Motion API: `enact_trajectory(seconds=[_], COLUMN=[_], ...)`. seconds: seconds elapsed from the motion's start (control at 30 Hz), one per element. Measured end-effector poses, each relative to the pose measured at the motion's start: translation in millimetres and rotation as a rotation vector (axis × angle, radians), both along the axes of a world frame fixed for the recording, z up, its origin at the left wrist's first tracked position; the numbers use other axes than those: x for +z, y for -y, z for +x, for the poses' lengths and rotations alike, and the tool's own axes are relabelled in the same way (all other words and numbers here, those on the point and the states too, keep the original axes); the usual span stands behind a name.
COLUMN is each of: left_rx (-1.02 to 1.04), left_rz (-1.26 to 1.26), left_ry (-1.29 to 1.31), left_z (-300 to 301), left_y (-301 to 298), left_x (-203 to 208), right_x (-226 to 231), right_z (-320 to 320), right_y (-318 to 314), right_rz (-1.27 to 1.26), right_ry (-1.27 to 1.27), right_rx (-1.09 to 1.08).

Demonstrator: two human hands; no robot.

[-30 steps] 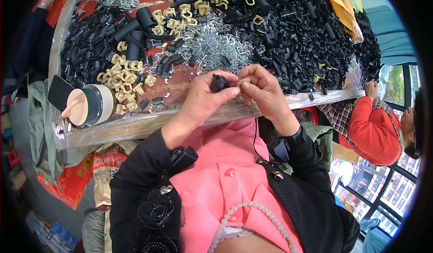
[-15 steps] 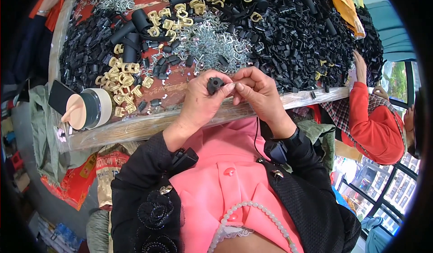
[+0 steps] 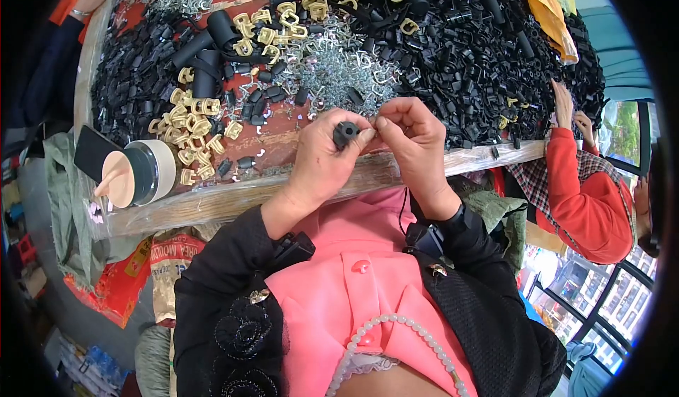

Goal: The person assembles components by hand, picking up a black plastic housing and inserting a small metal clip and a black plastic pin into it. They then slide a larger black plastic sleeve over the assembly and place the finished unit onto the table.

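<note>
My left hand (image 3: 318,158) is wrapped round a black cylindrical part (image 3: 346,134), its round end with a hole turned up toward me. Thumb and index finger of my right hand (image 3: 417,146) pinch together beside it, close to my left fingertips; whatever they hold is too small to make out. Both hands are just above the near edge of the table. Beyond them lies a heap of small silvery metal pieces (image 3: 343,72). Beige plastic clips (image 3: 191,125) are piled to the left, with loose small black parts (image 3: 258,103) between.
A wooden rim (image 3: 233,197) edges the table. A round container (image 3: 159,169) and a dark flat rectangular object (image 3: 100,153) stand at the left corner. Black parts (image 3: 453,57) are heaped on the right. Co-workers' hands (image 3: 562,103) appear at right and far left.
Both hands have shifted slightly, the right one a little to the right. The black part has moved slightly right with my left hand. A co-worker's second hand at right has come nearer the heap.
</note>
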State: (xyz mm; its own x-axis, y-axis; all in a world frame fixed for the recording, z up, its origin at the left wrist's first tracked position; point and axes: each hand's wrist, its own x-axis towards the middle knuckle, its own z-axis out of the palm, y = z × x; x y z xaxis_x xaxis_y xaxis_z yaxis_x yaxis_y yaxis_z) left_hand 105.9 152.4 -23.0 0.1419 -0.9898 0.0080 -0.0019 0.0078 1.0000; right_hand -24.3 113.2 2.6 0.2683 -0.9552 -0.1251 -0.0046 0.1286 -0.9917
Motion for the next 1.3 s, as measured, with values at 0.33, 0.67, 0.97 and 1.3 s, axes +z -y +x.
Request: enact_trajectory(seconds=[0.33, 0.67, 0.97, 1.3], left_rx=[-0.084, -0.199, -0.121, -0.097], left_rz=[0.109, 0.213, 0.161, -0.053], left_ry=[-0.191, -0.400, -0.182, 0.004], left_z=[12, 15, 17, 19], left_y=[3, -1, 0, -1], left_x=[6, 3, 6, 3], right_x=[-5, -10, -6, -8], right_z=[-16, -16, -7, -11], right_y=[12, 6, 5, 6], right_rz=[0.236, 0.336, -0.384, 0.186], right_ry=[0.025, 0.154, -0.350, 0.039], right_rx=[0.398, 0.410, 0.347, 0.388])
